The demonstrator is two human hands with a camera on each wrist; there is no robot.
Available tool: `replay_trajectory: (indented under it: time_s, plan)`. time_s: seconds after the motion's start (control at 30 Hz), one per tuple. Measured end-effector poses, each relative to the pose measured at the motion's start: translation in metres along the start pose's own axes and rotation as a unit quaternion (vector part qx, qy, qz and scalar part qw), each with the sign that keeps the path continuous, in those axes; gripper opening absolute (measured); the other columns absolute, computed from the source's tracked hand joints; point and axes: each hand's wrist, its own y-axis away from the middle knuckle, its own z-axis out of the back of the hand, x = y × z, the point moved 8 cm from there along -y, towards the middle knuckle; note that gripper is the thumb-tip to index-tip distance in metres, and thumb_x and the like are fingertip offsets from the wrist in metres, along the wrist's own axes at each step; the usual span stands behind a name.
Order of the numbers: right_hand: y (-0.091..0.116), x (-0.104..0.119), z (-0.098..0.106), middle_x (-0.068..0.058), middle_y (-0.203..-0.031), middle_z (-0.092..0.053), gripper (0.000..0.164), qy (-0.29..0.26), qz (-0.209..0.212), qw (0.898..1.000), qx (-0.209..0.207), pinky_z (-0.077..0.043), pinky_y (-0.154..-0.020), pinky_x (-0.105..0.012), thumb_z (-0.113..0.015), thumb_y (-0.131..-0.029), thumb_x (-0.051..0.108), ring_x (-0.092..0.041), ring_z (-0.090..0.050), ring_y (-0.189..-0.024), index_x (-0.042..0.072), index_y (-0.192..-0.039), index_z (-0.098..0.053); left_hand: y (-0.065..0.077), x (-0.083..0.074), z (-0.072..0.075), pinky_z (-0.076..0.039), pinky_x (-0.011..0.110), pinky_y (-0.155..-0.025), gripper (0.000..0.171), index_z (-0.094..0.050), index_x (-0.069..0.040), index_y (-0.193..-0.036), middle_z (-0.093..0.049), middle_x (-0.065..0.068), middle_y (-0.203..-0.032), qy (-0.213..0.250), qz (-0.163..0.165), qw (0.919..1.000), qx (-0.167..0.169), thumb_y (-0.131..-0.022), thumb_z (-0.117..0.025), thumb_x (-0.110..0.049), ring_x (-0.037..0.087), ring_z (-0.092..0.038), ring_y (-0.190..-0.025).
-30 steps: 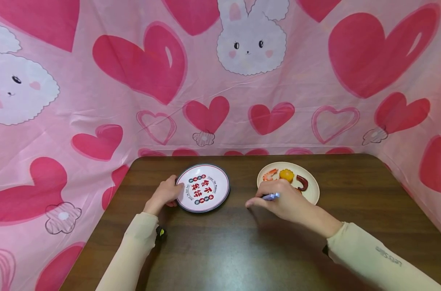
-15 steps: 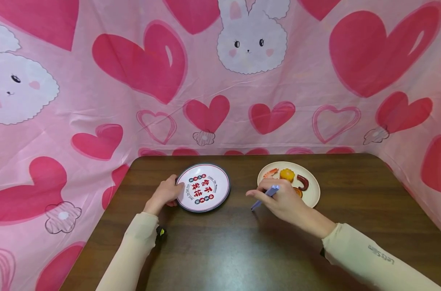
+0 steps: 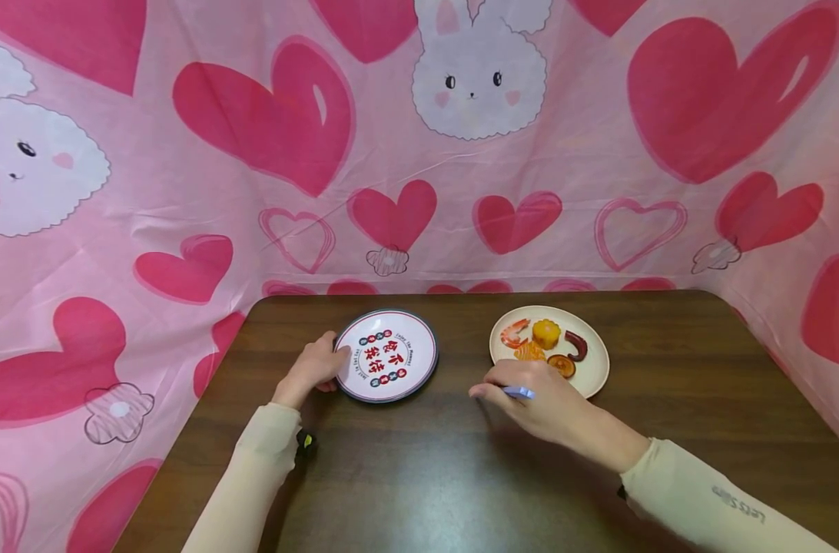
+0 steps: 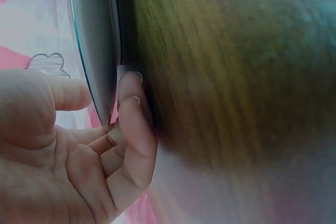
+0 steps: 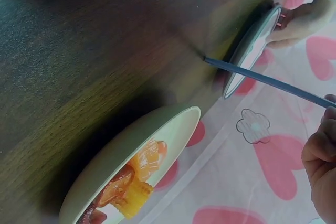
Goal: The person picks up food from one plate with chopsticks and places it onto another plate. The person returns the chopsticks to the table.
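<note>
My left hand (image 3: 316,365) grips the left rim of a round white plate (image 3: 350,338) with red lettering. Its thumb lies over the top, while fingers (image 4: 137,129) curl beneath the edge in the left wrist view. Pale blue-violet chopsticks (image 3: 518,392) are held in my right hand (image 3: 547,399), which is in front of a cream oval plate (image 3: 598,372). Seen from the right wrist, the chopsticks (image 5: 268,80) point down, their tip close over the table. On the cream plate lie a shrimp (image 3: 511,338), a yellow corn piece (image 3: 546,333), an orange striped slice (image 3: 530,352) and a mushroom (image 3: 562,365).
A dark red curved food piece (image 3: 578,346) sits at the cream plate's right side. The brown wooden table (image 3: 419,476) carries both plates near its far edge. Pink cloth (image 3: 461,169) with hearts and rabbits hangs behind and at both sides.
The right hand has drawn slightly toward the person, uncovering the food on the cream plate. The chopsticks tilted up and then lowered again. The left hand and its plate stayed put.
</note>
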Motion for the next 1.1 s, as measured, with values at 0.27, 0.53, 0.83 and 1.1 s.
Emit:
replay_trajectory:
  time_s: [0.27,0.53,0.83,1.1]
  plan:
    - [0.004,0.004,0.0,0.016,-0.078,-0.061,0.04,-0.012,0.017,1.0,-0.002,-0.051,-0.063,-0.014,-0.059,-0.104,0.05,0.001,-0.053,-0.068,0.018,-0.09,-0.077,0.0,0.002,0.0,-0.062,0.035,-0.055,0.055,-0.04,0.006,-0.151,-0.061,0.028,-0.113,0.009,-0.004,0.9999,0.005,-0.109,-0.053,-0.028,0.026,-0.066,-0.063]
    - [0.007,0.002,0.0,0.014,-0.083,-0.067,0.029,-0.052,0.005,0.999,-0.005,-0.053,-0.065,-0.013,-0.067,-0.103,0.042,0.0,-0.057,-0.069,0.016,-0.095,-0.078,0.004,0.0,0.002,-0.062,0.035,-0.056,0.053,-0.042,0.005,-0.149,-0.063,0.024,-0.106,0.022,-0.009,0.9997,0.009,-0.11,-0.054,-0.028,0.025,-0.067,-0.063]
    - [0.008,0.005,-0.004,0.016,-0.077,-0.056,0.028,-0.051,0.001,0.999,0.018,-0.045,-0.058,-0.01,-0.063,-0.107,0.036,0.003,-0.047,-0.067,0.018,-0.088,-0.073,0.011,-0.001,0.003,-0.062,0.035,-0.056,0.052,-0.041,0.005,-0.15,-0.064,0.022,-0.099,0.035,-0.008,0.9993,0.009,-0.11,-0.053,-0.027,0.025,-0.067,-0.064]
    - [0.01,0.007,-0.004,0.016,-0.076,-0.054,0.014,-0.037,0.003,0.999,0.017,-0.041,-0.056,-0.009,-0.073,-0.102,0.025,0.003,-0.044,-0.066,0.017,-0.09,-0.075,0.009,0.0,0.001,-0.062,0.036,-0.054,0.051,-0.04,0.008,-0.15,-0.063,0.022,-0.095,0.046,-0.014,0.9988,0.011,-0.109,-0.051,-0.02,0.024,-0.067,-0.059]
